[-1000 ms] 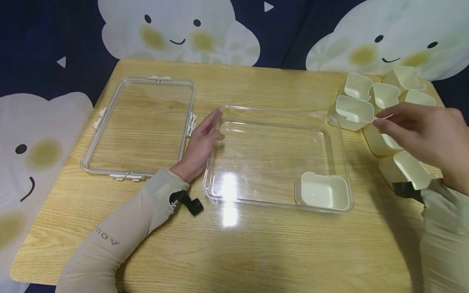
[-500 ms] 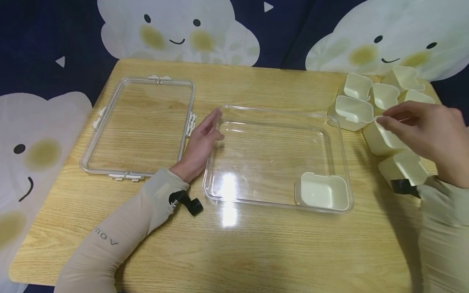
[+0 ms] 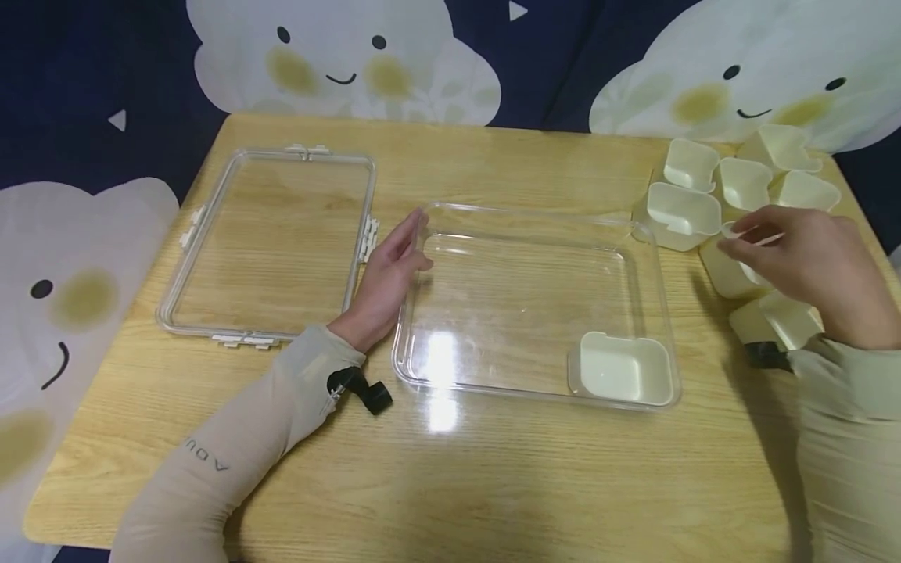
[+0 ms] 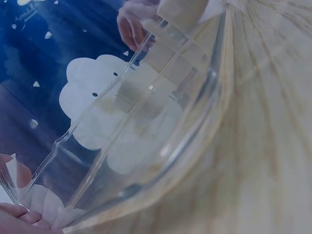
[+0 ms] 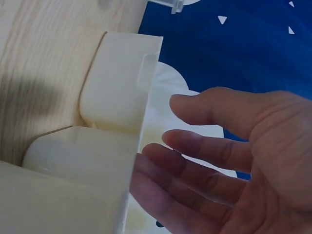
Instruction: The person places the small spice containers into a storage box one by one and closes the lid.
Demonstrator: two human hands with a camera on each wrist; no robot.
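A clear plastic box (image 3: 521, 313) lies in the middle of the table, with one cream cup (image 3: 626, 371) in its near right corner. My left hand (image 3: 383, 285) holds the box by its left wall, thumb over the rim and fingers outside. More cream cups stand at the right; my right hand (image 3: 809, 262) hovers over a cream cup (image 3: 725, 270) among them, partly covering it. In the right wrist view the right hand's thumb and fingers are loosely bent and apart, the lower fingertips (image 5: 146, 187) right at a cup's rim, nothing between them.
A clear lid (image 3: 267, 242) with white clips lies flat at the left. Other cream cups (image 3: 683, 215) stand grouped at the far right corner, one (image 3: 777, 317) close by the right wrist. A dark cloth with clouds (image 3: 542, 62) hangs behind the table (image 3: 493, 485).
My right hand has shifted slightly, lowering toward the cup beneath it, and its wrist has moved a little left. The left hand and the clear box have stayed in place.
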